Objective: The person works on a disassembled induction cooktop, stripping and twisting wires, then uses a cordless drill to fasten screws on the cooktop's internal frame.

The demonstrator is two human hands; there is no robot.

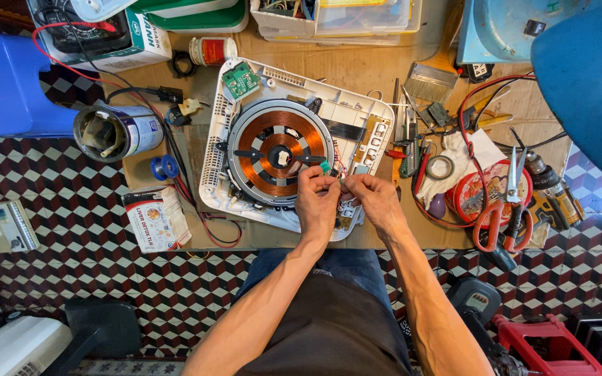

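Hands point(317, 197) and point(374, 197) together are pinching thin wires point(338, 179) beside the copper coil point(276, 153), likely light, floppy, fragile, best gripped near the ends.

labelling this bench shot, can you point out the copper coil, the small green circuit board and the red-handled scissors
copper coil point(278, 154): head view, on the copper windings left of centre
small green circuit board point(240, 80): head view, middle of the board
red-handled scissors point(489, 219): head view, on the left red handle loop

The hands point(318, 198) point(377, 198) hide what the fingers pinch. The blue lamp point(590, 76) is cut at the far right edge. The drill point(552, 184) lies partly under it.
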